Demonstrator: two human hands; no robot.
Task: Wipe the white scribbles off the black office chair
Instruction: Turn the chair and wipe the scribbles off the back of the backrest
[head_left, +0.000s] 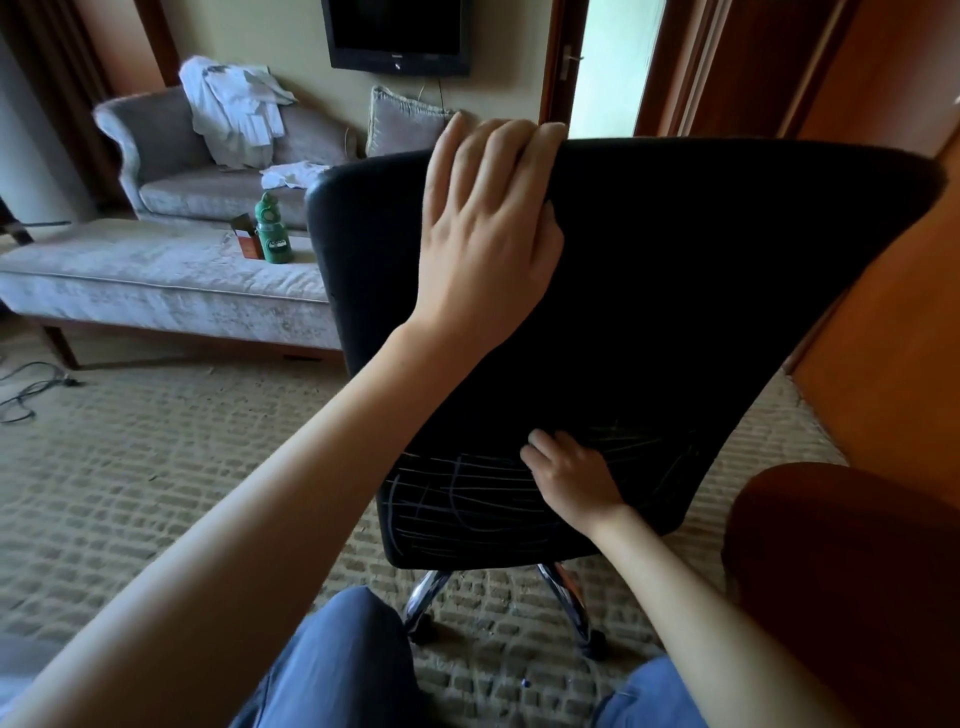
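Observation:
The black office chair (675, 291) stands with the back of its backrest facing me. White scribbles (457, 501) criss-cross the lower left of the backrest, and fainter lines (641, 441) show at the lower right. My left hand (485, 228) grips the top edge of the backrest, its fingers curled over the rim. Low on the backrest, my right hand (569, 478) has its fingers curled and presses a small pale object (535, 439) against the fabric among the scribbles. That object is too small to identify.
The chair's chrome base (566, 587) rolls on patterned carpet. A grey sofa (171, 280) at the left carries a green bottle (274, 231) and an orange box (249, 241). A dark brown rounded seat (852, 571) and wooden doors (883, 312) are close on the right. Cables (31, 384) lie on the floor at far left.

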